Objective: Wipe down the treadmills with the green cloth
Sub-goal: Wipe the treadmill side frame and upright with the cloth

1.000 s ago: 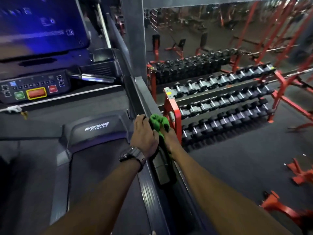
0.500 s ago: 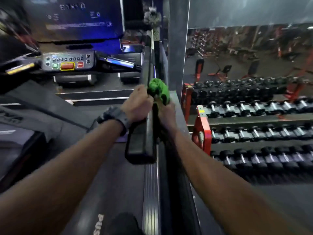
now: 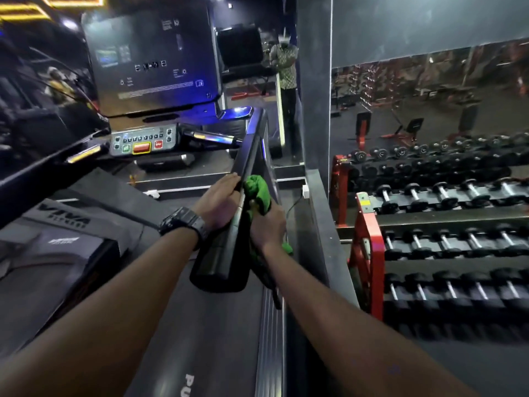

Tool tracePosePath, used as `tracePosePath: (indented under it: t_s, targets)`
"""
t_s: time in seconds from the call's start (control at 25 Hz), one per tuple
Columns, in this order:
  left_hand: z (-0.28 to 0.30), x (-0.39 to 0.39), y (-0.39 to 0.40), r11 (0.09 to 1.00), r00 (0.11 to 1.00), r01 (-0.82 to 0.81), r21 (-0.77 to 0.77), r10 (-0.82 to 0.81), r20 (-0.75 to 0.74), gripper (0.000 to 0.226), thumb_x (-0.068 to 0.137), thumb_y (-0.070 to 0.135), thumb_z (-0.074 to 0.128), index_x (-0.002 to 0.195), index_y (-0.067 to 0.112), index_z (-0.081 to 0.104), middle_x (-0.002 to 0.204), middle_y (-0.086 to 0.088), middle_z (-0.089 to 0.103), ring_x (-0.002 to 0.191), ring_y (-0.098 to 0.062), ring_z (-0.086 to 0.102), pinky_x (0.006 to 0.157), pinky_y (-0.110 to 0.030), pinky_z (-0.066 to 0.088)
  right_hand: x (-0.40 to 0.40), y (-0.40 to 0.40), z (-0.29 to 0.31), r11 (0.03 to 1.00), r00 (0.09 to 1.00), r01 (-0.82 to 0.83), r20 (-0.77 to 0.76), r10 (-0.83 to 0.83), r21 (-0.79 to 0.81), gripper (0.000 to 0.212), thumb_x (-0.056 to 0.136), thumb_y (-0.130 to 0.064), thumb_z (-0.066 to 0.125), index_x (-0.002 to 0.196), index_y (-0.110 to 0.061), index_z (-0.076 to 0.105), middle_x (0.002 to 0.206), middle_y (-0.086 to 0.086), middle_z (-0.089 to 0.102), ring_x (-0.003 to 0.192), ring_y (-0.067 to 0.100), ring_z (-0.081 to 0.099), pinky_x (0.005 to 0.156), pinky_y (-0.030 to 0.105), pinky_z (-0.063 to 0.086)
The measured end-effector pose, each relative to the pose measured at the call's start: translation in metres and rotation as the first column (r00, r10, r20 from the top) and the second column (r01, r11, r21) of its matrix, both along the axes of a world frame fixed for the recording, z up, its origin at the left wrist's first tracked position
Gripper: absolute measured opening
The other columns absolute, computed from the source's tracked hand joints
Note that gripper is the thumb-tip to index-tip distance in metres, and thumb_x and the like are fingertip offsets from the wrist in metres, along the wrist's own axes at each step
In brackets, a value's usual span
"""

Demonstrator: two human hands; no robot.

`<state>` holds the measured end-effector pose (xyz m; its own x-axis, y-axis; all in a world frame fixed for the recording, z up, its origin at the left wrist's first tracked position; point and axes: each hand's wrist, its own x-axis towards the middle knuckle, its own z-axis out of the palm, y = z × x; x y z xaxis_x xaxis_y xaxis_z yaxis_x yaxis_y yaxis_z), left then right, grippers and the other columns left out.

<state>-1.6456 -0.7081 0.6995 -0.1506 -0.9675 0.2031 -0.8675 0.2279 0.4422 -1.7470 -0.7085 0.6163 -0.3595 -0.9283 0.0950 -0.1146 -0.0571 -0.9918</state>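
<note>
Two hands, green cloth (image 3: 259, 193) against handrail (image 3: 244, 179)

My right hand (image 3: 264, 224) bunches a soft, fuzzy green cloth (image 3: 257, 191) against a smooth, glossy black plastic handrail (image 3: 229, 253). My left wrist wears a matt black plastic watch (image 3: 183, 222). Below runs a ribbed silvery metal side rail (image 3: 269, 339) and matt dark rubber belt (image 3: 200, 325). Red-painted metal dumbbell rack (image 3: 369, 253) looks glossy.

One head-worn wide-angle camera looks forward and down, close above the black padded treadmill handrail (image 3: 229, 239), dumbbell rack rightward.
</note>
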Motion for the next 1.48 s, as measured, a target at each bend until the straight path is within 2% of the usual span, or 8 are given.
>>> tracePosePath:
  t_s: [0.16, 0.24, 0.44, 0.64, 0.88, 1.04, 1.32, 1.48]
  targets:
    - [-0.005, 0.001, -0.007, 1.000, 1.000, -0.008, -0.009, 0.008, -0.023, 0.049, 0.097, 0.004, 0.039, 0.145, 0.001, 0.035, 0.157, -0.011, 0.024, 0.147, -0.016, 0.018, 0.114, -0.013, 0.001, 0.014, 0.108, -0.020, 0.982, 0.984, -0.036, 0.164, 0.067, -0.185, 0.021, 0.080, -0.048, 0.062, 0.095, -0.033, 0.059, 0.095, 0.006, 0.061, 0.088, 0.020, 0.061, 0.079, 0.036, 0.051]
    - [-0.005, 0.001, -0.009, 1.000, 0.999, 0.011, -0.007, -0.012, -0.042, 0.049, 0.097, 0.005, 0.038, 0.146, 0.001, 0.033, 0.158, -0.010, 0.022, 0.147, -0.015, 0.016, 0.114, -0.014, 0.000, 0.011, 0.088, -0.025, 0.971, 1.000, 0.017, -0.009, -0.020, -0.238, 0.029, 0.077, -0.048, 0.063, 0.095, -0.025, 0.063, 0.095, 0.009, 0.064, 0.089, 0.022, 0.062, 0.080, 0.040, 0.052]
    - [-0.004, 0.003, -0.006, 1.000, 1.000, 0.023, 0.020, -0.023, -0.019, 0.050, 0.098, 0.009, 0.036, 0.147, 0.001, 0.030, 0.159, -0.011, 0.019, 0.148, -0.016, 0.012, 0.114, -0.015, -0.002, 0.003, -0.017, 0.005, 0.999, 0.995, 0.031, 0.093, -0.033, 0.024, 0.031, 0.084, -0.037, 0.065, 0.098, -0.010, 0.070, 0.095, 0.016, 0.070, 0.087, 0.025, 0.065, 0.081, 0.043, 0.052]
    - [0.002, 0.002, -0.002, 0.995, 0.995, 0.091, 0.034, -0.090, -0.049, 0.048, 0.101, 0.008, 0.032, 0.147, -0.004, 0.027, 0.158, -0.018, 0.018, 0.148, -0.027, 0.012, 0.120, -0.030, 0.005, 0.012, 0.107, -0.022, 0.989, 0.975, -0.044, 0.211, 0.075, -0.144, 0.021, 0.078, -0.044, 0.068, 0.086, -0.027, 0.058, 0.084, 0.006, 0.063, 0.078, 0.022, 0.059, 0.070, 0.036, 0.050]
    - [0.012, 0.001, -0.022, 0.990, 0.993, 0.062, 0.123, -0.074, 0.096, 0.046, 0.098, 0.010, 0.037, 0.141, -0.004, 0.039, 0.154, -0.015, 0.032, 0.144, -0.019, 0.024, 0.112, -0.016, 0.008, -0.001, -0.057, 0.011, 0.999, 0.999, 0.018, 0.048, -0.016, -0.035, 0.027, 0.085, -0.032, 0.063, 0.099, -0.010, 0.070, 0.092, 0.016, 0.070, 0.086, 0.032, 0.065, 0.077, 0.042, 0.052]
    - [0.022, -0.012, -0.058, 0.998, 0.984, 0.029, 0.050, -0.038, 0.175, 0.055, 0.079, 0.025, 0.028, 0.109, -0.008, 0.061, 0.120, -0.022, 0.057, 0.122, -0.030, 0.047, 0.102, -0.024, 0.025, 0.001, -0.020, -0.002, 0.997, 0.996, -0.039, 0.083, 0.044, -0.059, 0.028, 0.081, -0.038, 0.054, 0.097, -0.018, 0.064, 0.096, 0.013, 0.062, 0.091, 0.027, 0.059, 0.081, 0.039, 0.049]
    - [0.020, -0.042, -0.101, 0.997, 0.994, -0.079, -0.021, 0.081, 0.078, 0.042, 0.095, 0.021, 0.035, 0.113, -0.011, 0.056, 0.119, -0.027, 0.057, 0.120, -0.034, 0.050, 0.103, -0.027, 0.025, -0.012, -0.151, 0.007, 0.993, 0.991, -0.066, 0.109, 0.077, -0.102, 0.031, 0.074, -0.036, 0.061, 0.094, -0.012, 0.066, 0.091, 0.014, 0.068, 0.081, 0.018, 0.062, 0.075, 0.036, 0.052]
    - [0.011, -0.046, -0.101, 0.994, 0.990, -0.084, -0.072, 0.091, 0.110, 0.074, 0.082, 0.051, 0.021, 0.120, -0.004, 0.053, 0.123, -0.022, 0.055, 0.119, -0.032, 0.051, 0.105, -0.036, 0.032, -0.012, -0.167, 0.007, 0.996, 0.997, -0.068, 0.027, 0.069, -0.053, 0.043, 0.079, -0.044, 0.059, 0.107, -0.012, 0.065, 0.101, 0.013, 0.065, 0.092, 0.029, 0.063, 0.082, 0.039, 0.049]
